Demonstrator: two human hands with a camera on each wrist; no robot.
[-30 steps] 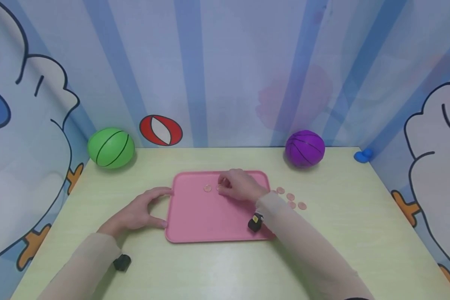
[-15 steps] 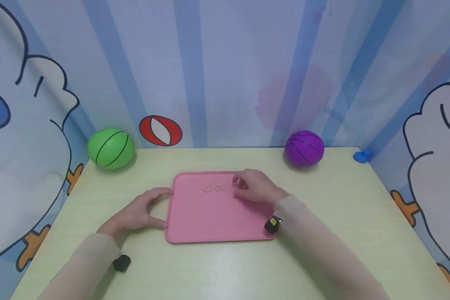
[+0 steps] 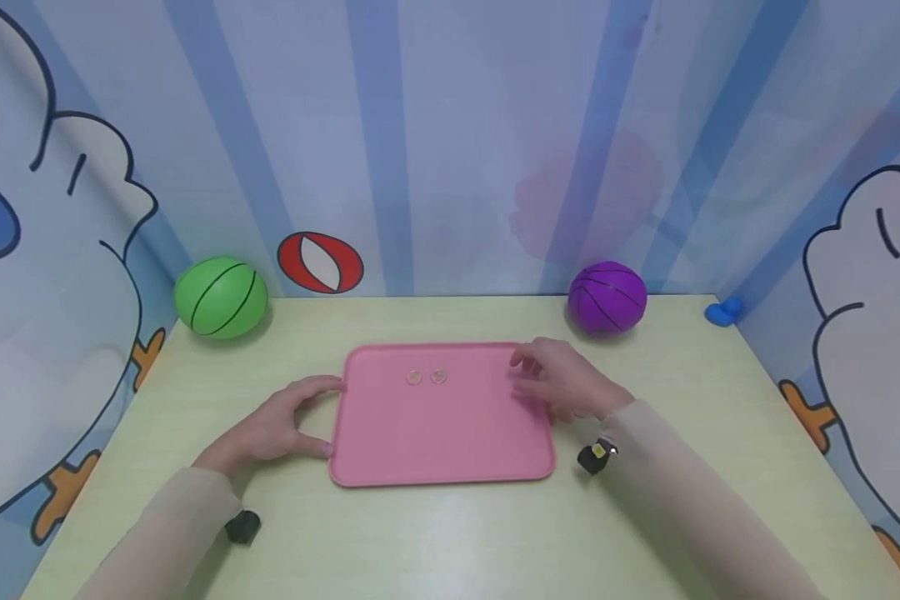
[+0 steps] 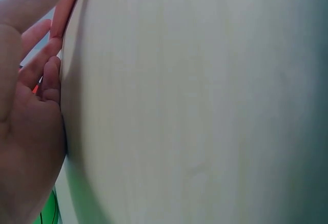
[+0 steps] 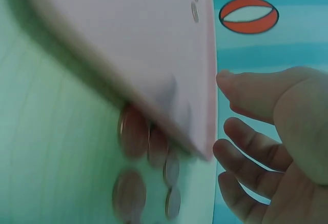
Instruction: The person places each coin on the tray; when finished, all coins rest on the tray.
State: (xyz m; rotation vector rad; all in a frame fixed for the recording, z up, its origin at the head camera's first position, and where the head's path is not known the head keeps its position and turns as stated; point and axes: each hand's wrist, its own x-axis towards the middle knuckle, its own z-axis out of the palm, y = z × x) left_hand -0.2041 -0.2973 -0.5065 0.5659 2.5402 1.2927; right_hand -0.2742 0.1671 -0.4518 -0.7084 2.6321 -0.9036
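A pink rectangular tray (image 3: 442,442) lies on the table. Two small round coins, a left coin (image 3: 414,377) and a right coin (image 3: 438,377), sit side by side near its far edge. My left hand (image 3: 273,425) is spread at the tray's left side, thumb and fingertips touching the rim. My right hand (image 3: 566,379) hovers over the right rim, fingers loosely bent and apart, holding nothing. In the right wrist view, several copper-coloured coins, one large in view (image 5: 129,196), lie on the table beside the tray; the right hand hides them from the head view.
On the pale wooden table (image 3: 435,542), a green ball (image 3: 221,297) stands at the back left and a purple ball (image 3: 607,298) at the back right. A small blue duck-like toy (image 3: 723,312) sits in the far right corner. A printed curtain (image 3: 465,150) borders the table.
My right hand has let go of the right coin on the tray and moved rightward to the tray's right rim. The left hand has stayed in place.
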